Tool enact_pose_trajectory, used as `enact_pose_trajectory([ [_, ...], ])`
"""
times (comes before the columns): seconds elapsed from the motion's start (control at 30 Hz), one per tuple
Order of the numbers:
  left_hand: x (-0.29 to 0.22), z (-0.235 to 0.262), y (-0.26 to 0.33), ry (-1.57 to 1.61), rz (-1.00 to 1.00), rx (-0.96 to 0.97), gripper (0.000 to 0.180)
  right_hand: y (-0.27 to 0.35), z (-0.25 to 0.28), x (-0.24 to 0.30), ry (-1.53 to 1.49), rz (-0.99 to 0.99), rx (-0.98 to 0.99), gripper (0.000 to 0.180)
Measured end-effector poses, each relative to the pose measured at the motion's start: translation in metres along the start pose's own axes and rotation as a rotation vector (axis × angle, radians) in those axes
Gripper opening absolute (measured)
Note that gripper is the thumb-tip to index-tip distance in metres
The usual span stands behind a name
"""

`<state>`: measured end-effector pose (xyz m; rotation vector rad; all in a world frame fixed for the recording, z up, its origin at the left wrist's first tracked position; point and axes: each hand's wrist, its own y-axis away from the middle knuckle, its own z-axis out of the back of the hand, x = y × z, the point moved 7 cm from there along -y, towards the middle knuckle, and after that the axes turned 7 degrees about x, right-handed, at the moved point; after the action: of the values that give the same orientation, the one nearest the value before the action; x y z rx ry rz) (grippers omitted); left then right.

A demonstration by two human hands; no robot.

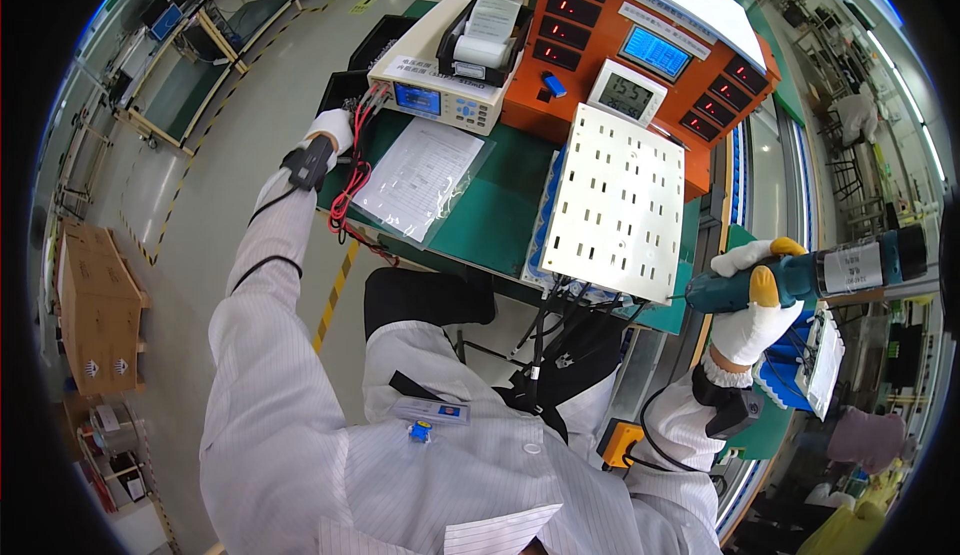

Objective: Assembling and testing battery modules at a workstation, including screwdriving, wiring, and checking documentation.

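Clearly, the head view, the only one, shows the right hand (755, 320) with its fingers wrapped round a teal power driver (722, 292), closed firmly as far as one can judge. The white slotted plate (625, 210) lies just left of those fingers, its lower right corner near the driver's thin tip. Should the wrist tilt or the tool drop, that tip could scrape the plate's edge or slip beneath it. Black cables (545, 327) hang below the plate, left of the right fingers; a sideways sweep of the tool could snag them.

Far off to the left, the left hand (332, 132) reaches beside the black bins (346, 87). Red test leads (350, 193) hang just right of and below its fingers, so a careless pull back could catch them and tug at the meter (450, 103) to the right on the green surface (497, 195).

Whether the left fingers are spread or pinching something cannot be told, since the glove hides their tips against the dark bin. It is also unclear whether the driver's tip touches the plate. The blue parts (546, 213) under the plate are mostly covered, and the right thigh is partly lost behind cables.
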<state>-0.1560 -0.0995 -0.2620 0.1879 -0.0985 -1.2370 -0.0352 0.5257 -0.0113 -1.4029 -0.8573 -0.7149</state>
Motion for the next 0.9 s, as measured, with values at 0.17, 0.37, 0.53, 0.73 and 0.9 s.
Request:
enact_pose_trajectory([
  [0.17,0.002,-0.003,-0.006,0.158,0.142,0.035,0.029,-0.003,-0.006,0.001,-0.095,0.03,0.023,0.052],
  [0.37,-0.012,0.009,0.008,0.221,0.107,-0.08,0.029,-0.003,-0.003,0.0,-0.082,0.036,0.046,0.053],
  [0.53,0.0,0.026,0.018,0.227,0.114,-0.269,0.019,-0.007,-0.003,-0.003,-0.135,-0.017,0.072,0.052],
  [0.73,-0.015,0.078,0.07,1.052,0.011,-0.312,0.007,-0.015,0.002,0.024,-0.318,0.061,0.111,0.046],
  [0.9,-0.105,0.106,0.165,1.548,-0.333,-0.057,0.01,-0.014,-0.028,0.053,-0.487,0.096,0.247,0.052],
])
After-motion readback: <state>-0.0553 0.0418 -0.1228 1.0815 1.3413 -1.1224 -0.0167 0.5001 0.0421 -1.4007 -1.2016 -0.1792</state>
